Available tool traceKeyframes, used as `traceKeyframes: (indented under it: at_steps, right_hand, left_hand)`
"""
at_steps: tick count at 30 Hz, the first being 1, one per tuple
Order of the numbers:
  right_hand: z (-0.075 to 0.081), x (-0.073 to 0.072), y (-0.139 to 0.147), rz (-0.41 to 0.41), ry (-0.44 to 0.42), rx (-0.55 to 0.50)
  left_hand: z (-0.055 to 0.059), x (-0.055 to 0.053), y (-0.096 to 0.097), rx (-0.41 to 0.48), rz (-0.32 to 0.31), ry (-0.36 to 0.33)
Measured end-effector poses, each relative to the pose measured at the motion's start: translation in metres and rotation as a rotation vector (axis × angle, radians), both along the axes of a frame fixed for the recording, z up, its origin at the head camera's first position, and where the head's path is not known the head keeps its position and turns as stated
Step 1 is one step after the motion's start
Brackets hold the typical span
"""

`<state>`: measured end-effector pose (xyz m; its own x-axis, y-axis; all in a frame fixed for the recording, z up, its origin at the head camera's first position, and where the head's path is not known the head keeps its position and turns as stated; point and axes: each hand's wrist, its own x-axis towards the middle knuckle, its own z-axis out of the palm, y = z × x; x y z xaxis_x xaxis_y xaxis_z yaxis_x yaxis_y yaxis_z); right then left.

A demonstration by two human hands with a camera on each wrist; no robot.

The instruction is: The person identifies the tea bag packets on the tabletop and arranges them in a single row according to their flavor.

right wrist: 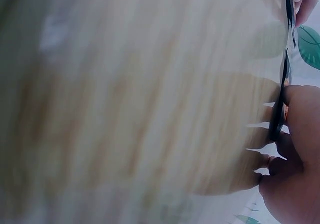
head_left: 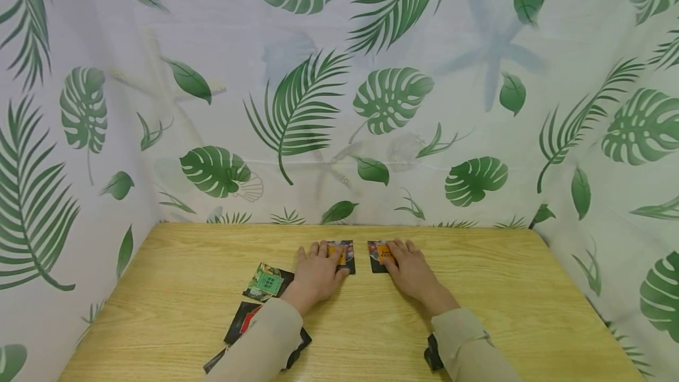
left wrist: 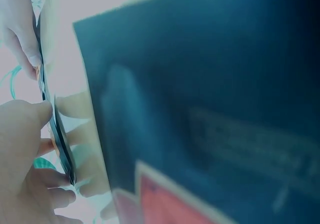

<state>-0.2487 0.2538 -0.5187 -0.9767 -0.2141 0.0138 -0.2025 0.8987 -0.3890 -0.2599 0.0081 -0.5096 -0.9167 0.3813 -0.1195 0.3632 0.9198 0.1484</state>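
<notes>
wood (head_left: 371, 323) underneath, resting left hand (head_left: 316, 273) on left orange-labelled packet (head_left: 348, 256), right hand (head_left: 416, 274) on right orange-labelled packet (head_left: 376, 261), relaxed, unclamped.

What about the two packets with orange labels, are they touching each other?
Apart: the head view shows a strip of bare table between the left packet and the right packet.

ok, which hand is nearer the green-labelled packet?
Left: left hand is just right of the green-labelled packet; right hand is farther right, on an orange-labelled packet.
</notes>
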Motion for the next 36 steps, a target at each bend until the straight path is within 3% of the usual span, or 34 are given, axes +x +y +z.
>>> traceKeyframes:
  at_steps: [36]
  right_hand:
    - [-0.003,-0.001,0.001,0.001,0.012,-0.002]
  left_hand:
    - [-0.005,0.002,0.023,-0.009,0.007,0.036]
